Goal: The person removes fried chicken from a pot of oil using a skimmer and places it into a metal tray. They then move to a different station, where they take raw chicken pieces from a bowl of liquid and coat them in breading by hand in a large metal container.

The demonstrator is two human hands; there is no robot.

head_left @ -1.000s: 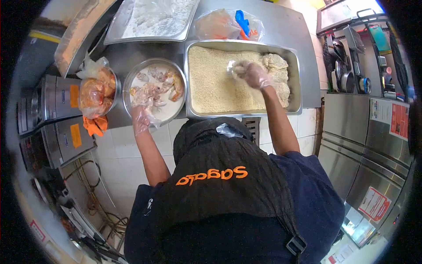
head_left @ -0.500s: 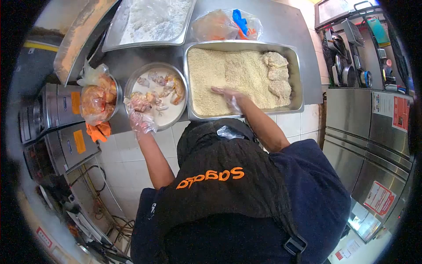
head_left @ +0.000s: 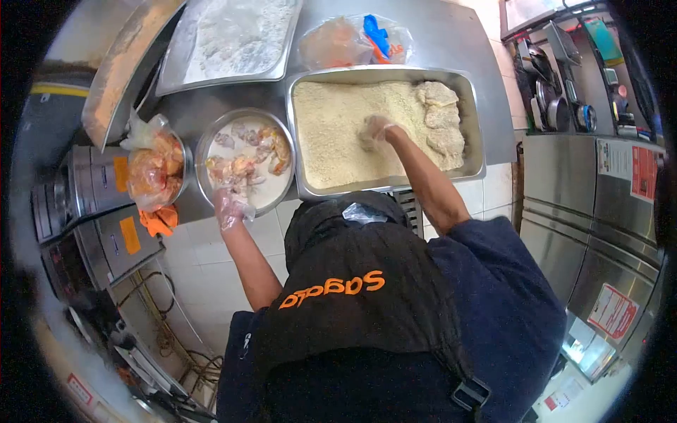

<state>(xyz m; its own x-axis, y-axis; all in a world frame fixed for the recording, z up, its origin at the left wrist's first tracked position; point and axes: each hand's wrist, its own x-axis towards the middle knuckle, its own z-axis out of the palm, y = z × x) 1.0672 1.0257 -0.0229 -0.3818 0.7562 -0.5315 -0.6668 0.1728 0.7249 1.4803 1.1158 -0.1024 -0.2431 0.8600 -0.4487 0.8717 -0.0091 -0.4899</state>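
My left hand [head_left: 231, 206], in a clear plastic glove, is at the near rim of a round metal bowl [head_left: 202, 146] of white liquid. Its fingers are closed on a piece of raw chicken [head_left: 231, 171], partly hidden behind it. More raw chicken pieces [head_left: 271, 148] lie in the liquid. My right hand [head_left: 379, 130], also gloved, is down in the pale breadcrumbs [head_left: 328, 141] of a large rectangular metal pan [head_left: 482, 134]. Motion and crumbs blur its fingers. Along the pan's right side lie several crumb-coated pieces [head_left: 443, 120] in a row.
Behind the bowl is a tray of white flour [head_left: 236, 39]. Plastic bags [head_left: 352, 42] lie behind the pan. At left, a bag of orange-tinted meat [head_left: 155, 169] sits in a container, near an orange cloth [head_left: 160, 221]. Steel cabinet doors [head_left: 557, 183] stand at right.
My right hand has moved away from me and slightly right, deeper into the crumbs; its fingers were stretched flat before. My left hand stays at the bowl with the chicken. The view has shifted slightly.
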